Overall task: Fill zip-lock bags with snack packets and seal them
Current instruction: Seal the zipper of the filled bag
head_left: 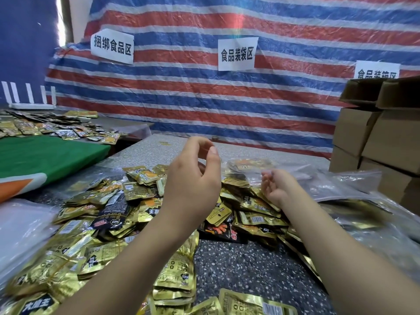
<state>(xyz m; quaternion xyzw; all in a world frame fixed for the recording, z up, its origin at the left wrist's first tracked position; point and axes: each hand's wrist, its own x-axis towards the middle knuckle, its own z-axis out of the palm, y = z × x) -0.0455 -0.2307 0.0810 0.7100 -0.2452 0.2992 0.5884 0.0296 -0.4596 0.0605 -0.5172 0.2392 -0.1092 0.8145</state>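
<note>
A: Snack packets [127,201], gold and black, lie heaped across the speckled table [238,264], filling its left and middle; loose ones reach the near edge in front of you.

B: And your hands?

A: Your left hand [193,178] is raised above the heap, fingers loosely curved toward the thumb, holding nothing. Your right hand [276,187] hovers palm-up just over the packets at the right of the heap, fingers relaxed, also holding nothing.

B: Where are the bags?

A: A filled zip-lock bag [254,165] lies beyond your right hand, toward the far edge. Clear plastic [354,185] spreads to the right, touching the stacked cardboard boxes [375,142] that close off that side. More clear plastic [20,226] lies at the left edge.

B: Free room?

A: A bare speckled patch sits between your forearms, and a bare strip runs along the far edge under the striped tarp [204,92]. To the left, a green cloth [45,155] covers a neighbouring table, with another spread of packets [56,128] behind it.
</note>
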